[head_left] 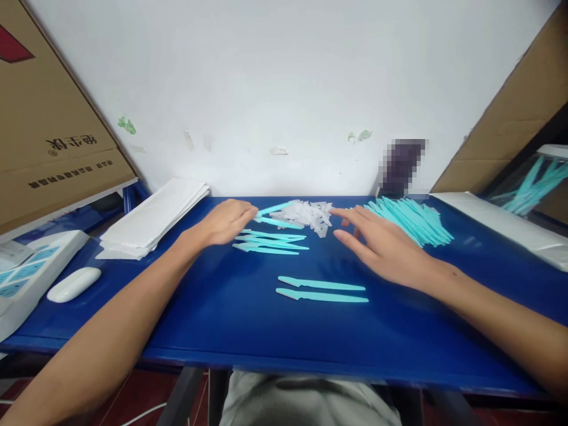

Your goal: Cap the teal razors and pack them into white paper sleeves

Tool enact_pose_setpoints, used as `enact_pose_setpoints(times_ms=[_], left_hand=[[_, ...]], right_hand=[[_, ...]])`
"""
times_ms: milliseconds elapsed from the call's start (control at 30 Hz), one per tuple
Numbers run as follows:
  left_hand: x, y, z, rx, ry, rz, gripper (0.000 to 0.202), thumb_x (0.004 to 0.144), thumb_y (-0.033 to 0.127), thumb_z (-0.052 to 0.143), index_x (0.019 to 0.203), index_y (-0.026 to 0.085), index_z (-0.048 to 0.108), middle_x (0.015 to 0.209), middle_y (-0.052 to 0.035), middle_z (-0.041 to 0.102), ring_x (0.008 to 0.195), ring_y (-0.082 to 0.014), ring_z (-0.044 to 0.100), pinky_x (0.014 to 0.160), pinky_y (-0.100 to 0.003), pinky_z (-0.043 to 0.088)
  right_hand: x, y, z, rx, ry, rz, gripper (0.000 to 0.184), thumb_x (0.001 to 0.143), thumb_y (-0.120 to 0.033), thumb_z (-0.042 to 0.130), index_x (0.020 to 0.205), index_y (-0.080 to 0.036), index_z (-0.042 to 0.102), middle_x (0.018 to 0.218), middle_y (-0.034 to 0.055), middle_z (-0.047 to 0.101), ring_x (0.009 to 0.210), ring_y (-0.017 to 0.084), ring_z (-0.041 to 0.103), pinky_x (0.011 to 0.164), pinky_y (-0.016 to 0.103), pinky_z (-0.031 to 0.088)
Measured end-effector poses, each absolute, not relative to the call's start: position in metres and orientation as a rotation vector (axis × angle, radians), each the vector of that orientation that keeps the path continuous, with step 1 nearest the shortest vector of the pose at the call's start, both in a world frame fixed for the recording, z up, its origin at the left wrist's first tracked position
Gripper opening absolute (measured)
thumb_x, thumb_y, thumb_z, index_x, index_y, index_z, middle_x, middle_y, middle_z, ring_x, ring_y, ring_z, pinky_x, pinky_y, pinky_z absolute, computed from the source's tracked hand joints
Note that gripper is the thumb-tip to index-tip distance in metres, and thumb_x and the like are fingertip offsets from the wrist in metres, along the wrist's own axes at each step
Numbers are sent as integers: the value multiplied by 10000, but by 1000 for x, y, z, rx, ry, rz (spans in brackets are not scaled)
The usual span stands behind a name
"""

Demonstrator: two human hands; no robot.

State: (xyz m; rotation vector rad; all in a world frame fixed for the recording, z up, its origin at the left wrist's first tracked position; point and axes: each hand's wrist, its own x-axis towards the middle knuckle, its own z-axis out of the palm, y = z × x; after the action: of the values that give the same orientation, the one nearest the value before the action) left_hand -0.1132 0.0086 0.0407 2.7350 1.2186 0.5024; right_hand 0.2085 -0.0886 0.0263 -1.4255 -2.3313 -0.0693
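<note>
My left hand [231, 220] is closed at the far middle of the table, two turquoise eyebrow razors [277, 209] sticking out to the right from its fingertips. Just below it lies a small group of similar razors [275, 241]. A heap of translucent white blade caps [310, 216] sits between my hands. My right hand [377, 239] reaches to the heap's right edge, fingers apart and index fingertip at the caps; whether it touches one is unclear. Two more razors [326, 296] lie side by side nearer me. Behind my right hand is a large razor pile [412, 220].
White flat packets [153, 219] are stacked at left, near a white mouse [74, 284] and a white tray [35, 284]. A cardboard box [57, 112] leans on the left. At right are a white sheet [501, 228] and a clear container [539, 183] with razors. A pixelated dark object [403, 168] stands at the wall.
</note>
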Motion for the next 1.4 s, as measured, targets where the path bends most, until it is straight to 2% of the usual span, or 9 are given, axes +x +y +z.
enact_pose_setpoints(times_ms=[100, 200, 300, 433, 600, 767, 1000, 1167, 1400], left_hand=[[-133, 28, 34, 2571, 1349, 632, 357, 937, 345, 302, 611, 201, 279, 596, 12, 332, 572, -139, 318, 571, -303, 236], [-138, 35, 25, 2539, 1301, 564, 337, 908, 344, 330, 608, 192, 312, 608, 16, 367, 579, -131, 344, 568, -290, 258], [-136, 35, 21, 2609, 1247, 418, 347, 918, 352, 377, 618, 179, 393, 644, 11, 466, 593, -133, 410, 594, -285, 287], [-134, 32, 23, 2870, 1303, 155, 346, 940, 394, 406, 695, 188, 537, 708, -20, 540, 644, -171, 489, 605, -297, 276], [-131, 29, 25, 2974, 1427, 140, 404, 964, 490, 388, 945, 214, 683, 905, -66, 592, 821, -232, 579, 675, -303, 359], [-124, 28, 18, 2915, 1279, 239, 462, 982, 539, 377, 1117, 221, 683, 1105, -87, 612, 1067, -270, 560, 877, -354, 411], [-121, 30, 18, 2803, 1048, 291, 356, 987, 399, 413, 1036, 176, 686, 1033, -84, 661, 950, -216, 595, 860, -324, 422], [-125, 29, 26, 2719, 1031, 250, 320, 969, 358, 442, 1059, 185, 695, 1053, -77, 659, 920, -192, 607, 831, -300, 424], [-113, 18, 24, 2707, 1051, 249, 402, 1002, 427, 376, 1101, 194, 688, 1103, -83, 641, 999, -225, 580, 892, -332, 412]], right_hand=[[205, -96, 33, -1416, -2513, 237, 481, 994, -565, 368, 1230, -227, 616, 887, 75, 673, 856, 258, 608, 729, 364, 437], [196, -106, 35, -1388, -2703, 579, 491, 928, -649, 452, 1161, -263, 648, 695, 41, 625, 885, 284, 586, 653, 317, 401], [190, -111, 34, -1358, -2722, 678, 513, 884, -649, 525, 1199, -259, 632, 707, 42, 622, 863, 273, 586, 597, 290, 371], [191, -110, 33, -1363, -2717, 734, 412, 922, -561, 510, 1165, -251, 634, 688, 10, 586, 657, 191, 551, 553, 282, 341], [194, -105, 32, -1315, -2674, 741, 289, 939, -496, 517, 1010, -248, 646, 851, 30, 594, 790, 192, 549, 658, 287, 378], [196, -104, 35, -1351, -2636, 878, 274, 934, -477, 511, 959, -229, 625, 904, 40, 590, 818, 195, 538, 689, 299, 390], [196, -107, 40, -1363, -2683, 894, 210, 899, -402, 526, 967, -216, 596, 884, 37, 578, 758, 182, 506, 652, 294, 371], [199, -107, 40, -1382, -2684, 941, 281, 925, -474, 479, 975, -219, 588, 915, 42, 582, 784, 190, 507, 668, 297, 376], [205, -104, 42, -1409, -2706, 962, 279, 913, -486, 477, 931, -220, 557, 859, 24, 558, 723, 175, 457, 634, 290, 347]])
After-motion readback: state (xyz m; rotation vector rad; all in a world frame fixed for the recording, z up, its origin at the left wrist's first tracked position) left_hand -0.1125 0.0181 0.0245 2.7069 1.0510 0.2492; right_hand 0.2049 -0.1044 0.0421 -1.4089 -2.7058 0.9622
